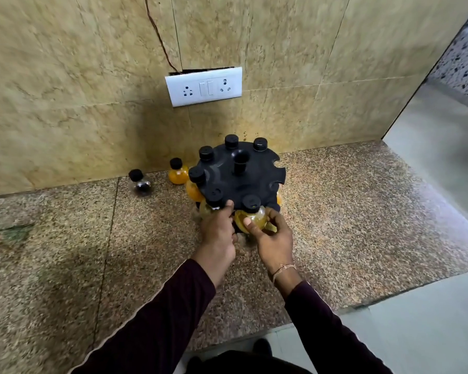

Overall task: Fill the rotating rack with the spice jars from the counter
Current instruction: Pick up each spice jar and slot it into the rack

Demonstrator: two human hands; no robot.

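Observation:
The black rotating rack [250,174] stands on the granite counter [362,211] near the wall, with several black-capped jars hanging in its rim notches. My right hand [272,236] grips a round yellow spice jar [250,217] sitting in the front notch. My left hand [218,233] reaches the rack's front edge beside another jar [210,205]; its fingertips are partly hidden. Two notches on the rack's right side are bare. Two loose jars stand on the counter to the left: an orange one [177,172] and a clear one with dark contents [139,183].
A white socket and switch plate [203,86] sits on the tiled wall above the rack, with a wire running up from it. The counter ends at a corner on the right, where a grey floor [438,147] drops away. The front edge lies near my sleeves.

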